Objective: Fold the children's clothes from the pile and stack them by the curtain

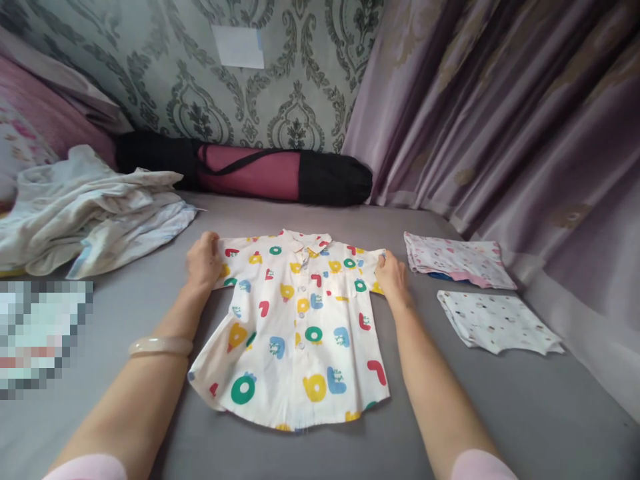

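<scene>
A small white short-sleeved shirt (285, 333) with coloured letter prints lies front side up, its collar pointing away from me. My left hand (204, 261) pinches the end of the sleeve on the left. At the opposite side, my right hand (393, 275) grips the other sleeve's end. Between them the shirt is spread out, with its hem towards me and its lower left corner slightly turned. Buttons run down its front. A pale bangle circles my left wrist.
On the right lie a folded pink-patterned garment (457, 259) and a folded white patterned garment (500, 323) on the grey sheet (400, 440). A rumpled cloth pile (100, 213) sits at left. A long black and maroon bag (250, 172) lies along the wall, beside curtains (450, 100).
</scene>
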{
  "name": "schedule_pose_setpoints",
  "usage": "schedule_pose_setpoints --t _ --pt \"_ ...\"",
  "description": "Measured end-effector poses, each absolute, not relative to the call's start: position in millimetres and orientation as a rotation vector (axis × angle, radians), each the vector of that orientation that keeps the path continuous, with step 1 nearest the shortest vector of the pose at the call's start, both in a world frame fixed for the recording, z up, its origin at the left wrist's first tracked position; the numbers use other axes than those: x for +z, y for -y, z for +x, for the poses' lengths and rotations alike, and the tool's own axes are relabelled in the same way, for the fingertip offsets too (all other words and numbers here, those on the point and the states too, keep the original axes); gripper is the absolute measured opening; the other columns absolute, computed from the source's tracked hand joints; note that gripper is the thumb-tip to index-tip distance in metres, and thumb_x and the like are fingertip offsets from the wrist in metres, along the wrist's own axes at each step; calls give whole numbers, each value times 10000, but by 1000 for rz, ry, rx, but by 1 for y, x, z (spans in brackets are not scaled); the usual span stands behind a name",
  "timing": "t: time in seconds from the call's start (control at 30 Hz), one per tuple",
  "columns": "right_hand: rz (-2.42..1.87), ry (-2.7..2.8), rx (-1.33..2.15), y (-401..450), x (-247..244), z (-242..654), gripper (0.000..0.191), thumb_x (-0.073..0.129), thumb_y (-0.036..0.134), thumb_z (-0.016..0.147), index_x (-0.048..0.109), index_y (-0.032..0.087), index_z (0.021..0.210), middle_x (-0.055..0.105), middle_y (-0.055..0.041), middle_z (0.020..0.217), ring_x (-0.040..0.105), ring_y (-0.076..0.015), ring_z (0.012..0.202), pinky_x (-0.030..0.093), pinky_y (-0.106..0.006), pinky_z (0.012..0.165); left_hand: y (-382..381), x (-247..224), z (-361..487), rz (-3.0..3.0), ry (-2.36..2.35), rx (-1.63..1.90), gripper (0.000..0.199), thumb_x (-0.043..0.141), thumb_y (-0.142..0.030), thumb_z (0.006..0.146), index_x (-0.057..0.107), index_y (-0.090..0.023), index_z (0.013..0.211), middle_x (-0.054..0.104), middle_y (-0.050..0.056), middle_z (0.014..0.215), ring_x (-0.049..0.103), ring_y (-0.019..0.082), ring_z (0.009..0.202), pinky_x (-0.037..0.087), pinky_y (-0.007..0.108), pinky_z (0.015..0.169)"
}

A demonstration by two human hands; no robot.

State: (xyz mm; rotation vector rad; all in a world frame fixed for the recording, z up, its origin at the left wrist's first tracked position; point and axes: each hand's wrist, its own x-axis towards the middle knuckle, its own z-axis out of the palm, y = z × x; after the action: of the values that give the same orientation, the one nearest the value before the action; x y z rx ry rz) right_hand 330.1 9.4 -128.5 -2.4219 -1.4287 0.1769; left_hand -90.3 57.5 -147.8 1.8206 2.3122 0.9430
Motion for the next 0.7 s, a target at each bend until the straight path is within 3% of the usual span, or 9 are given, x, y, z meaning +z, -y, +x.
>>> schedule_pose_setpoints --t 0.17,0.4,0.53,0.7 --pt "-2540 1454 158 -6 -125 329 371 385 311 977 571 166 1264 685 -172 1029 654 -291 1020 463 -379 843 -55 -140 -89 1935 -2372 570 385 322 -299 958 572 -194 1231 620 174 1116 620 341 1001 467 406 781" --pt "-2570 1417 162 -7 -123 329 355 397 319 973 594 142 1210 683 -197 1054 655 -291 1032 476 -390 863 -48 -134 -83 1822 -2447 653 425 376 -364 952 501 -134 1287 577 245 1205 586 419 1092 459 479 823" --pt "-2559 1378 123 -8 -131 330 364 387 318 975 613 125 1184 679 -220 1049 652 -314 1048 476 -426 873 -50 -136 -79 1780 -2502 611 438 386 -376 952 486 -109 1285 561 251 1245 604 399 1085 474 473 833" --pt "-2485 1327 113 -13 -137 339 422 410 403 962 629 104 1164 688 -239 1023 656 -328 1053 480 -426 871 -56 -126 -96 1765 -2404 593 496 485 -369 917 479 -53 1299 580 246 1259 549 345 1208 453 411 957"
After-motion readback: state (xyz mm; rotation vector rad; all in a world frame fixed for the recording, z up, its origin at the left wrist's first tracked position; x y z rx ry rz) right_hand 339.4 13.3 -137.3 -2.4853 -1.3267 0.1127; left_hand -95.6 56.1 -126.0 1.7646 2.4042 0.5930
